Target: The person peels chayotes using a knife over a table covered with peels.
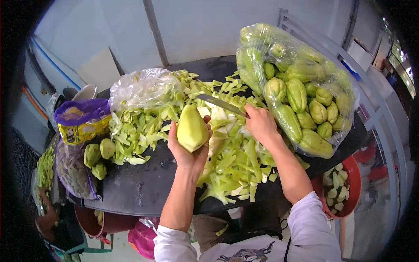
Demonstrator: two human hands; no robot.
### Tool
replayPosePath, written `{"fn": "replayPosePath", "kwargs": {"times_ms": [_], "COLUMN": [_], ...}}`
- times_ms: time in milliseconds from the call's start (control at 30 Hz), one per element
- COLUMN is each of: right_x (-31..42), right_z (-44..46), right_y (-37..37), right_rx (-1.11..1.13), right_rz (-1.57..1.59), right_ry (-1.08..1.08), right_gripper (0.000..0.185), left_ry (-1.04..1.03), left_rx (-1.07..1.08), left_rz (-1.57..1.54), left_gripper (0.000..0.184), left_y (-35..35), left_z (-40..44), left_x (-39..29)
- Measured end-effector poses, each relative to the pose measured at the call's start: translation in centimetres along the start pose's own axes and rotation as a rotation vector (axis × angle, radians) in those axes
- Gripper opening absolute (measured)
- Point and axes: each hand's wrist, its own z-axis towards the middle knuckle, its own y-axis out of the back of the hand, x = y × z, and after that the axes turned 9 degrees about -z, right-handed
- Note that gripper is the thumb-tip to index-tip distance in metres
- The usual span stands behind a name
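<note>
Across the bench [131, 185], pale green produce is covering much of the dark top. Along its right end, a clear plastic bag [342, 89] is bulging with whole chayotes [297, 94], and a heap of peelings [246, 161] is running from the far edge down toward the middle of the near edge. Your peeled chayote [191, 130] is resting in your left hand [190, 158], raised above the bench just left of the heap's near part, its narrow end pointing toward the far edge. It is probably feeling firm and moderately heavy, resisting a squeeze without crushing, though its bare, glossy flesh is likely turning slippery. You are best gripping it around the broad lower part, keeping the narrow end free. Your knife [221, 105] is likely feeling light and fairly stiff; its handle, hidden in your grip, is offering the safe hold.

Your left hand is reaching up from the near edge, palm upward and half open beneath the fruit, thumb lying along one side and fingers curling round the other. Your right hand [260, 123] is gripping the knife handle in a closed fist, its back uppermost, while the blade is slanting toward the far left, its tip lying near the fruit's narrow end.
</note>
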Motion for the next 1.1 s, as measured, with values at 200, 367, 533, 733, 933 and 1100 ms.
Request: {"fn": "replayPosePath", "kwargs": {"times_ms": [200,367,533,733,933,1100], "right_x": [3.6,6.3,6.3,6.3,3.4,4.0], "right_z": [-2.6,-3.7,-3.7,-3.9,-2.2,-2.6], "right_y": [0.5,1.5,1.5,1.9,-0.1,0.7], "right_rx": [-0.182,-0.286,-0.319,-0.333,-0.275,-0.224], "right_rz": [0.083,0.065,0.034,0.032,0.013,-0.025], "right_ry": [0.324,0.512,0.51,0.547,0.418,0.407], "right_gripper": [0.018,0.028,0.027,0.019,0.016,0.023], "left_ry": [-0.071,-0.025,0.003,0.028,-0.08,-0.09], "left_rx": [-0.206,-0.157,-0.142,-0.148,-0.202,-0.193], "left_rz": [-0.051,-0.067,0.034,-0.039,-0.026,0.019], "left_gripper": [0.049,0.051,0.049,0.047,0.048,0.048], "left_y": [-0.2,0.9,0.8,0.1,0.2,0.1], "left_z": [0.4,0.5,0.0,-0.5,-0.2,-0.1], "left_x": [0.1,0.7,1.3,1.4,0.8,0.2]}}
